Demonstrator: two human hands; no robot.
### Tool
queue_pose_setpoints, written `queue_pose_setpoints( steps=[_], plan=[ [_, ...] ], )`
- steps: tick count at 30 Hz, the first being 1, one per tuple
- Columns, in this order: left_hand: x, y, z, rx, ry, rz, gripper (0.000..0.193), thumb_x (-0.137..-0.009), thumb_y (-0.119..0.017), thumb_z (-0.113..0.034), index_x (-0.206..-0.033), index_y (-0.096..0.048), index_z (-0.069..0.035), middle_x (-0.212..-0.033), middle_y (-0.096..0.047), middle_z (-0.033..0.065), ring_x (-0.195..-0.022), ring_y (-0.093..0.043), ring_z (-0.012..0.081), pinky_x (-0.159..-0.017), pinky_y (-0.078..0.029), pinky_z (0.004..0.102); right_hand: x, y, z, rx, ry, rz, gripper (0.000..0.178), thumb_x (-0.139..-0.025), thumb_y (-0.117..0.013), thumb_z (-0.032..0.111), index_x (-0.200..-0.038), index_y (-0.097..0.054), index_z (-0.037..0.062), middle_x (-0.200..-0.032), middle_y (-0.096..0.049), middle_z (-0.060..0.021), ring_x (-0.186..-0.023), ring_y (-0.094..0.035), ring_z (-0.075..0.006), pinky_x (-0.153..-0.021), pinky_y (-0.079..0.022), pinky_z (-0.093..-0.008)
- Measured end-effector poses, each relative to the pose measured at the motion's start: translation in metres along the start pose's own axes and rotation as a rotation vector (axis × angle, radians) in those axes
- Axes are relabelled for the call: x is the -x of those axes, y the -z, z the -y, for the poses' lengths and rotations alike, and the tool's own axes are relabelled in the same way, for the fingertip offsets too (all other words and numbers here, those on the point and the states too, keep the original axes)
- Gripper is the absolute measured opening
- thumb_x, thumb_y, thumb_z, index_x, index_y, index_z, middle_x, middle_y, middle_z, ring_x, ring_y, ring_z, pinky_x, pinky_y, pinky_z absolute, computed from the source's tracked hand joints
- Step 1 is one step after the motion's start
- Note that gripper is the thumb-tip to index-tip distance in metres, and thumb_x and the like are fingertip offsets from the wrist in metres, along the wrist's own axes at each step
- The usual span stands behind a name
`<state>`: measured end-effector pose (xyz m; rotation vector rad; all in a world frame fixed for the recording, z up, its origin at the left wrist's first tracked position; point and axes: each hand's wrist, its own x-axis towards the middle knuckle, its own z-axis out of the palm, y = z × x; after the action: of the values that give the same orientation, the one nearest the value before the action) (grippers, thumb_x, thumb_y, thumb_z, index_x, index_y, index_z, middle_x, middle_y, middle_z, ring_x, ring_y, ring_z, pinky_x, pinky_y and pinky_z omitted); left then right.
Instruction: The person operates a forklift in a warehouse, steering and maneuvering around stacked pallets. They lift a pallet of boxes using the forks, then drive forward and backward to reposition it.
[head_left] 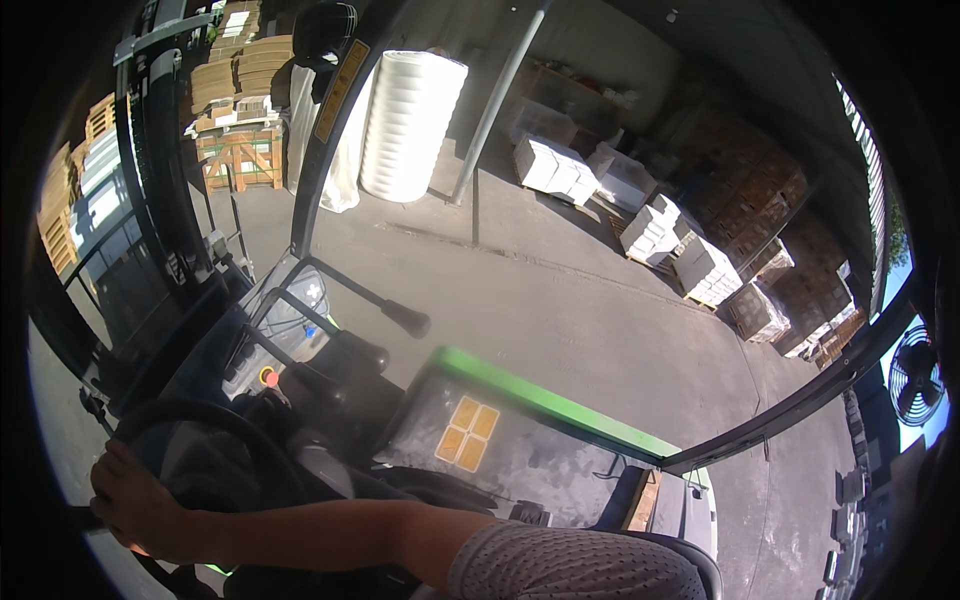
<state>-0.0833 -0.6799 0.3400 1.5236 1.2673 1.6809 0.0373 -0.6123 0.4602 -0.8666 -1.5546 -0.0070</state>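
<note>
My right arm, in a dotted grey short sleeve, reaches across the lower part of the view to the left. At its end my right hand [135, 505] is closed on the rim of the black steering wheel [205, 410] of a forklift. My left hand is out of view. Beyond the wheel, several black-knobbed levers [405, 318] rise from the console. A red button [268, 377] sits beside them. The flat side cover [530, 455], edged in green, carries a yellow label [468, 433] in four panels.
Dark cab posts [335, 130] frame the view, with the mast [165, 160] at left. Outside stand a large white wrapped roll [412, 125], a grey pole [500, 105] and stacked cardboard [240, 80]. White pallet loads [555, 170] line the far right. A small fan [915, 375] hangs at the right edge.
</note>
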Motion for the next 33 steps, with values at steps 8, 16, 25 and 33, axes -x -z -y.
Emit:
queue_pose_setpoints(
  steps=[8, 16, 25, 33],
  plan=[
    [0.246, 0.057, -0.081, 0.056, 0.006, 0.017, 0.058, -0.109, -0.045, -0.035, -0.155, -0.041, 0.000, -0.151, -0.045, 0.0224, -0.130, -0.055, 0.0334, -0.091, -0.064, 0.0388, 0.157, 0.134, 0.197, -0.078, 0.054, -0.064, 0.020, -0.062, -0.078, 0.006, -0.077, -0.070, -0.0028, -0.096, -0.052, -0.0158, -0.098, -0.055, -0.0316, -0.115, -0.036, -0.0539],
    [0.545, 0.142, -0.167, 0.146, 0.120, 0.022, 0.057, -0.108, -0.044, -0.036, -0.150, -0.045, 0.002, -0.142, -0.052, 0.0210, -0.122, -0.059, 0.0312, -0.092, -0.061, 0.0374, 0.348, 0.313, 0.438, -0.086, 0.063, -0.059, 0.025, -0.058, -0.078, 0.012, -0.079, -0.073, -0.0008, -0.099, -0.052, -0.0174, -0.104, -0.053, -0.0346, -0.118, -0.031, -0.0563],
    [0.911, 0.268, -0.313, 0.172, 0.176, -0.021, 0.057, -0.108, -0.044, -0.037, -0.145, -0.051, 0.005, -0.131, -0.059, 0.0195, -0.114, -0.063, 0.0287, -0.093, -0.058, 0.0357, 0.562, 0.532, 0.726, -0.084, 0.079, -0.019, 0.021, -0.066, -0.078, 0.006, -0.084, -0.070, -0.0016, -0.103, -0.050, -0.0161, -0.107, -0.053, -0.0359, -0.115, -0.036, -0.0538],
    [1.240, 0.369, -0.475, 0.206, 0.220, -0.080, 0.057, -0.107, -0.043, -0.038, -0.140, -0.055, 0.007, -0.121, -0.066, 0.0181, -0.106, -0.067, 0.0265, -0.093, -0.055, 0.0342, 0.730, 0.736, 0.976, -0.082, 0.054, 0.029, 0.024, -0.072, -0.080, 0.004, -0.091, -0.064, 0.0006, -0.107, -0.049, -0.0146, -0.114, -0.050, -0.0380, -0.094, -0.049, -0.0447]
  ],
)
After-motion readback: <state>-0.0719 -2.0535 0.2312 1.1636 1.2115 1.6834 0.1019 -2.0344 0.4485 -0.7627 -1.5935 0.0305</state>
